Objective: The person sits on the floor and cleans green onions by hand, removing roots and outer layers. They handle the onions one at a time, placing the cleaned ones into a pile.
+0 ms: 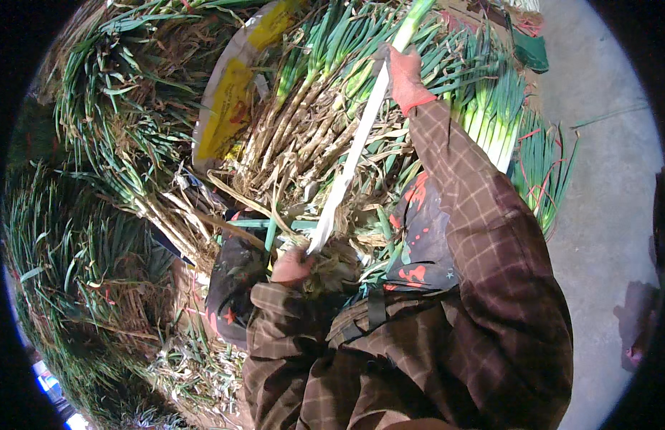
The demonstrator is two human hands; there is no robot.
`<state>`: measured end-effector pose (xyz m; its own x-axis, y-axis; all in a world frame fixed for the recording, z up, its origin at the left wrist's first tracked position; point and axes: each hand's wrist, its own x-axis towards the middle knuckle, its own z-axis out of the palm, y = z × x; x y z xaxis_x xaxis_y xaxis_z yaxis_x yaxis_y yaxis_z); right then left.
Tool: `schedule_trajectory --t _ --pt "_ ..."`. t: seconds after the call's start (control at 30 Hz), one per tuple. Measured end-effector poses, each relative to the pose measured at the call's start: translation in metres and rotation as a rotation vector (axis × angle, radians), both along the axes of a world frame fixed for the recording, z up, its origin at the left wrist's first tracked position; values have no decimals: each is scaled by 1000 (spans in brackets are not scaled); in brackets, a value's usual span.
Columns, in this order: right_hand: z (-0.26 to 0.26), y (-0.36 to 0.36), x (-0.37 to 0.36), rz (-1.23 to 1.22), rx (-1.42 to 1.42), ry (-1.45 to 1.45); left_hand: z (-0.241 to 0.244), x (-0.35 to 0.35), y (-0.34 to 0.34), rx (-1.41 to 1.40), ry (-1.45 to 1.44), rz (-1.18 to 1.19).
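A long Welsh onion point(351, 161) with a clean white shaft runs slantwise across my lap. My right hand point(406, 75), in a salmon-coloured glove, grips it high up, where white turns to green. At its lower end my gloved left hand point(292, 265) is curled around the tip, with its fingers partly hidden. Beneath the shaft lie unpeeled onions point(294, 126) with brown, dry outer skins and roots. Beside my right forearm rests a bunch of onions with clean white shafts point(491, 134). Loose peeled skins and leaves point(337, 263) cover the space between my knees.
Large heaps of green onions point(90, 236) rise on the left. A yellow and white sack point(225, 107) stands between the heaps. Bare concrete floor point(596, 177) runs along the right, beside green leaves with red ties point(544, 166). Trimmings point(203, 371) litter the lower left.
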<state>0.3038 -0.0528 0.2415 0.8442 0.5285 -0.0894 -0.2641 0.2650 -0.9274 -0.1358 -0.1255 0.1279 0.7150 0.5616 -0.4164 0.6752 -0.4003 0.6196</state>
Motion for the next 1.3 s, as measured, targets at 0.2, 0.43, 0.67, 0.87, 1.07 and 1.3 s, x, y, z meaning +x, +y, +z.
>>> schedule_trajectory --t 0.2,0.43,0.67,0.87,1.07,1.3 --pt "-16 7 4 -142 -39 -110 87 97 19 375 -512 254" --pt "14 2 -32 270 197 90 36 142 -7 143 -494 473" --pt "36 -27 -11 722 273 59 97 109 11 -1018 -678 644" --pt "37 -21 -9 781 462 368 88 95 7 -1230 -483 306" --pt "36 -9 -30 593 428 328 125 112 10 -407 -491 -48" --pt "50 -14 -50 745 449 237 147 178 35 -182 -614 180"
